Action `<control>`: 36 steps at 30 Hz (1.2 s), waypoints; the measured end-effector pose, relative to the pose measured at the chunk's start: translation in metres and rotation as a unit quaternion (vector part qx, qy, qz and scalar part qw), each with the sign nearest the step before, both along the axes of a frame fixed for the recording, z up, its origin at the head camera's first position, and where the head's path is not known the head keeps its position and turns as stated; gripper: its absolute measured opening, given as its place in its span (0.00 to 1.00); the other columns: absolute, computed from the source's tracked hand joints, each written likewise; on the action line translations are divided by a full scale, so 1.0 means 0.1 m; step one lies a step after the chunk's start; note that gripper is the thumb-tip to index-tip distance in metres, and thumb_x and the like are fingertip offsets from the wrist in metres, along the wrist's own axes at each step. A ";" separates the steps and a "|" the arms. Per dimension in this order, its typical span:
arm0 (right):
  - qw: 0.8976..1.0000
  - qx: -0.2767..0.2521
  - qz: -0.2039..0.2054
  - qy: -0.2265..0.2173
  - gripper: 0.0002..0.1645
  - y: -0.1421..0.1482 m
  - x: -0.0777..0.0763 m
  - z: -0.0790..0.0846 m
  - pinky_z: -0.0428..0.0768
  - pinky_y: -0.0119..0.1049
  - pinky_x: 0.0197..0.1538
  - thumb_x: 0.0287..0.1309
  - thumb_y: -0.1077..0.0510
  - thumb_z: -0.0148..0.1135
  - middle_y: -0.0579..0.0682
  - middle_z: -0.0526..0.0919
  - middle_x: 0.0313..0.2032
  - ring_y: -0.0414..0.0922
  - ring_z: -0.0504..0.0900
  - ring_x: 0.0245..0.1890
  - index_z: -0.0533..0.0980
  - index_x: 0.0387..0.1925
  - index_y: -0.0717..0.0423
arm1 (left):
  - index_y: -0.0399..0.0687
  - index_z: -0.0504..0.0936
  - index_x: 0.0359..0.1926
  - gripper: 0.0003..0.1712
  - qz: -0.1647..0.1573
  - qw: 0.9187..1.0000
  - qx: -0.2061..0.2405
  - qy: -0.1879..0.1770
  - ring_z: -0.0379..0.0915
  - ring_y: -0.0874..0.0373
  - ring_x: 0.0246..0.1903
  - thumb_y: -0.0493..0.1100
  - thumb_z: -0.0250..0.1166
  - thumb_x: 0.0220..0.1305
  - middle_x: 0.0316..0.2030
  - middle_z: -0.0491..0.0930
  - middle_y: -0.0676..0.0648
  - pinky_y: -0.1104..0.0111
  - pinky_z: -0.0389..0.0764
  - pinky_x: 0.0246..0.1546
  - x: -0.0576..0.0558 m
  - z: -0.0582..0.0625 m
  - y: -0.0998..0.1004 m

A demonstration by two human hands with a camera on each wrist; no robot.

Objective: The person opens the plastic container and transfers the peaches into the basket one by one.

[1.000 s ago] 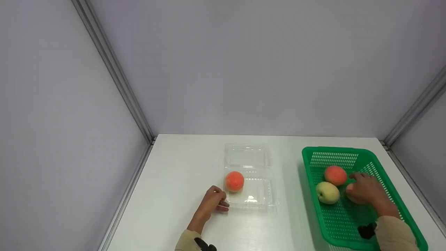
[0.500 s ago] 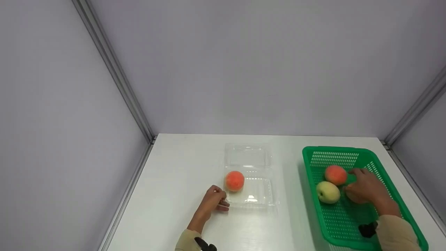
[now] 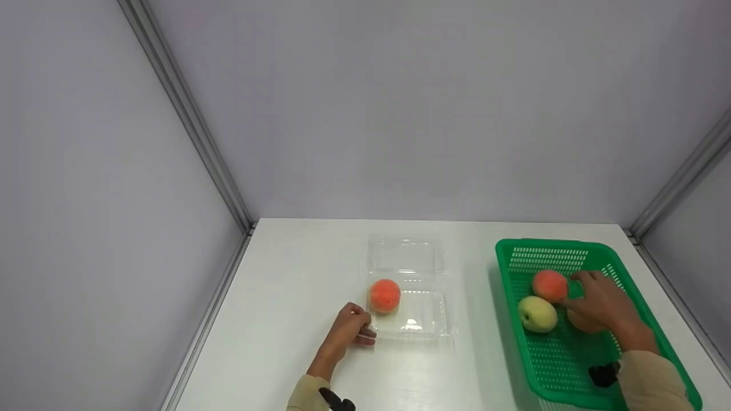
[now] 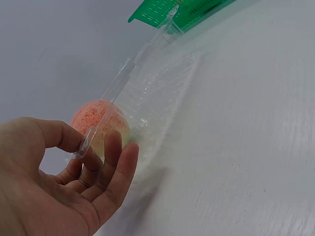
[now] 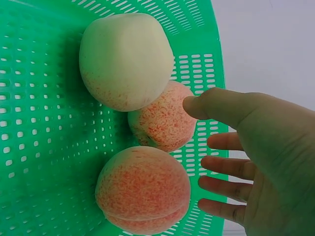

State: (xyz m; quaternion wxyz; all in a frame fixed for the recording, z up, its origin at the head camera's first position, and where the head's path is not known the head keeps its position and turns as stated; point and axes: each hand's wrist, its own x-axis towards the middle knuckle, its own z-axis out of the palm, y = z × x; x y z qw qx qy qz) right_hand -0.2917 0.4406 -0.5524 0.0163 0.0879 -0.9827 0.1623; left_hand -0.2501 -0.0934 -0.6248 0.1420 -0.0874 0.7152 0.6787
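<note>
My left hand (image 3: 349,326) pinches the near left corner of a clear plastic clamshell box (image 3: 421,313) between thumb and finger. The box lies spread with its lid (image 3: 406,255) folded back toward the wall. One orange-red peach (image 3: 384,295) sits in the left part of its base. Inside the green basket, my right hand (image 3: 608,305) hovers with fingers spread and nothing in its grasp. Its thumb tip overlaps the red peach (image 5: 167,118) in the right wrist view. A pale yellow peach (image 5: 125,59) and another reddish peach (image 5: 145,191) lie around it; the hand partly covers the latter in the head view.
The green perforated basket (image 3: 505,285) stands at the right of the white table (image 3: 297,268), its raised rim around the right forearm. Grey panels (image 3: 434,114) enclose the back and sides. Dark straps (image 3: 337,401) sit at the wrists.
My right hand has shifted slightly away from the near reddish peach toward the red one beyond, uncovering more of the near peach. The left hand and box have stayed put.
</note>
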 end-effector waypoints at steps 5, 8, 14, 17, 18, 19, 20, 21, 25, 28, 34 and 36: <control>1.000 0.004 0.012 0.014 0.36 -0.05 0.00 0.02 0.78 0.78 0.53 0.64 0.49 0.73 0.80 0.74 0.58 0.78 0.74 0.57 0.74 0.60 0.74 | 0.41 0.69 0.47 0.12 0.002 1.000 -0.008 -0.001 0.87 0.54 0.32 0.39 0.58 0.64 0.36 0.81 0.40 0.59 0.94 0.37 0.00 0.00 0.00; 1.000 0.005 0.018 0.019 0.35 -0.07 -0.01 0.03 0.78 0.77 0.53 0.64 0.50 0.72 0.79 0.75 0.56 0.77 0.75 0.55 0.74 0.60 0.74 | 0.40 0.70 0.47 0.12 0.006 1.000 -0.014 0.002 0.87 0.54 0.32 0.39 0.58 0.64 0.37 0.82 0.38 0.57 0.95 0.37 0.00 -0.01 0.00; 0.999 0.007 0.026 0.031 0.32 -0.13 -0.03 0.06 0.80 0.74 0.50 0.68 0.50 0.69 0.76 0.78 0.52 0.74 0.78 0.51 0.75 0.59 0.73 | 0.40 0.70 0.47 0.12 0.008 1.000 -0.019 0.004 0.87 0.54 0.31 0.39 0.58 0.65 0.37 0.82 0.38 0.57 0.95 0.37 -0.01 -0.03 -0.01; 0.999 0.007 0.029 0.032 0.33 -0.16 -0.04 0.07 0.79 0.75 0.51 0.68 0.48 0.69 0.76 0.77 0.54 0.75 0.77 0.53 0.75 0.60 0.72 | 0.41 0.70 0.47 0.12 0.009 1.000 -0.021 0.001 0.87 0.54 0.31 0.40 0.58 0.65 0.36 0.82 0.39 0.57 0.94 0.36 -0.01 -0.03 -0.01; 0.999 0.008 0.030 0.034 0.33 -0.17 -0.04 0.07 0.79 0.75 0.51 0.69 0.48 0.69 0.77 0.77 0.55 0.75 0.77 0.54 0.75 0.60 0.72 | 0.41 0.69 0.46 0.12 0.009 1.000 -0.020 0.000 0.87 0.55 0.30 0.40 0.58 0.65 0.36 0.82 0.39 0.57 0.94 0.36 -0.01 -0.03 -0.01; 0.999 0.007 0.030 0.035 0.33 -0.18 -0.04 0.08 0.79 0.75 0.52 0.69 0.48 0.68 0.77 0.77 0.56 0.75 0.76 0.55 0.75 0.60 0.72 | 0.42 0.69 0.46 0.11 0.010 1.000 -0.020 0.000 0.87 0.55 0.30 0.40 0.58 0.65 0.36 0.82 0.40 0.58 0.94 0.36 -0.01 -0.03 -0.01; 0.999 0.006 0.030 0.035 0.33 -0.19 -0.04 0.09 0.78 0.76 0.52 0.69 0.48 0.68 0.77 0.76 0.57 0.76 0.75 0.56 0.75 0.61 0.72 | 0.42 0.69 0.46 0.11 0.010 1.000 -0.019 0.001 0.87 0.55 0.30 0.40 0.58 0.65 0.35 0.82 0.40 0.58 0.94 0.36 -0.01 -0.03 -0.01; 0.999 0.006 0.031 0.035 0.32 -0.20 -0.05 0.10 0.78 0.76 0.53 0.70 0.48 0.67 0.78 0.76 0.58 0.76 0.75 0.57 0.75 0.61 0.72 | 0.43 0.69 0.45 0.10 0.010 1.000 -0.017 0.001 0.87 0.55 0.30 0.39 0.58 0.65 0.35 0.82 0.40 0.57 0.94 0.36 -0.02 -0.03 -0.01; 0.999 0.004 0.032 0.036 0.32 -0.24 -0.04 0.13 0.78 0.77 0.54 0.70 0.49 0.68 0.78 0.75 0.59 0.76 0.74 0.58 0.74 0.61 0.72 | 0.44 0.68 0.44 0.10 0.007 1.000 -0.005 0.004 0.87 0.55 0.30 0.38 0.58 0.64 0.33 0.82 0.41 0.57 0.95 0.37 -0.02 -0.03 -0.01; 0.998 0.003 0.036 0.043 0.33 -0.25 -0.04 0.15 0.78 0.76 0.53 0.69 0.49 0.70 0.78 0.76 0.58 0.76 0.75 0.57 0.74 0.61 0.72 | 0.44 0.67 0.44 0.10 0.004 1.000 0.007 0.004 0.86 0.55 0.30 0.37 0.57 0.64 0.32 0.82 0.41 0.57 0.95 0.39 -0.02 -0.03 -0.01; 0.997 0.001 0.040 0.059 0.36 -0.30 -0.04 0.19 0.78 0.75 0.52 0.64 0.48 0.74 0.76 0.77 0.57 0.75 0.76 0.56 0.74 0.61 0.72 | 0.44 0.66 0.44 0.10 0.000 1.000 0.018 0.005 0.86 0.55 0.31 0.37 0.57 0.64 0.32 0.81 0.42 0.57 0.95 0.41 -0.02 -0.03 -0.01; 0.997 -0.001 0.041 0.065 0.36 -0.33 -0.05 0.21 0.78 0.75 0.53 0.63 0.49 0.74 0.76 0.77 0.58 0.74 0.76 0.57 0.75 0.61 0.71 | 0.44 0.66 0.44 0.10 -0.001 1.000 0.020 0.007 0.85 0.55 0.31 0.37 0.57 0.64 0.32 0.81 0.42 0.57 0.95 0.41 -0.02 -0.03 -0.01</control>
